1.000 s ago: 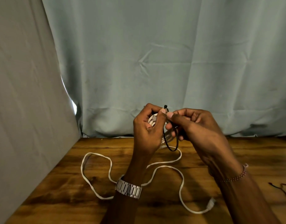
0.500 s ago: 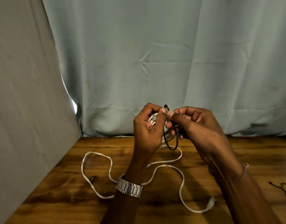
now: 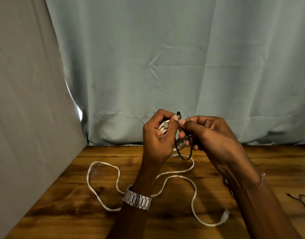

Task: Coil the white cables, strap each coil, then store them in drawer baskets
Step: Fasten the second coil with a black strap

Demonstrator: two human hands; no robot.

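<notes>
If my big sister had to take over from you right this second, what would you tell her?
Left hand grips a small white coil and pinches the black strap at its head.
Right hand pinches the strap's other end; its loop hangs open, not yet tight.
The rest of the white cable lies loose on the wooden table.
Left: finish coiling, tighten the strap, store it. No drawer baskets in view.

Both hands are raised above the desk point(image 3: 208, 171), the left hand point(image 3: 158, 140) just beside the right hand point(image 3: 215, 135), with a small coil point(image 3: 180, 144) and a strap point(image 3: 183, 152) between them. Below, a cable point(image 3: 103, 169) lies looped across the desk, its plug point(image 3: 225, 215) at the near right. Curtains point(image 3: 165, 57) hang behind.
</notes>
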